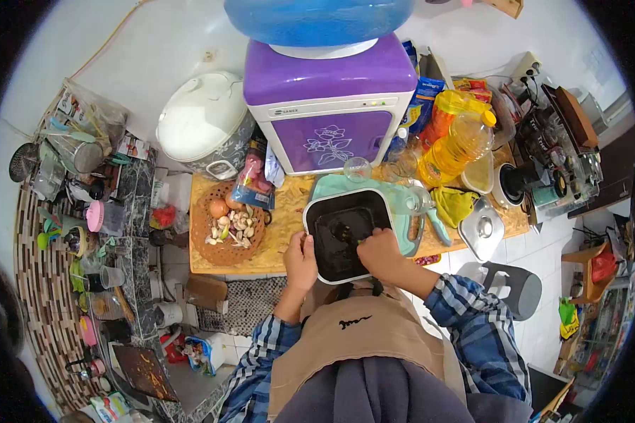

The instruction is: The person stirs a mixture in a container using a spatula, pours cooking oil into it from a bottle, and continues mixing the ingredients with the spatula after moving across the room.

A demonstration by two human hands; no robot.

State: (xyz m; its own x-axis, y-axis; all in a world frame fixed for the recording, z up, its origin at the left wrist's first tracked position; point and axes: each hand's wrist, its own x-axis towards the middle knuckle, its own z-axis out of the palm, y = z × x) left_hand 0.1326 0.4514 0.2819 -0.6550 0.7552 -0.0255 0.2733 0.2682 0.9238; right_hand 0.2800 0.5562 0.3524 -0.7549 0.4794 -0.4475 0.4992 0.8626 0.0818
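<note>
A square dark pan with a white rim (324,264) is tilted over the front edge of the wooden table (282,211). My left hand (300,262) grips its left side, thumb up by the rim. Over the pan's right side, my right hand (382,252) is closed in a fist; what it holds, if anything, is hidden. Small dark bits (343,233) lie inside the pan. Behind and right of the pan is a green cutting board (402,224). A woven plate (210,248) with garlic (238,229) and onions stands to the left.
A purple water dispenser (331,77) stands behind the pan. Right of it are oil bottles (455,151), a yellow cloth (453,206), a knife (441,227) and a square lid (482,227). A rice cooker (203,120) sits back left. A grey bin (515,289) is on the floor.
</note>
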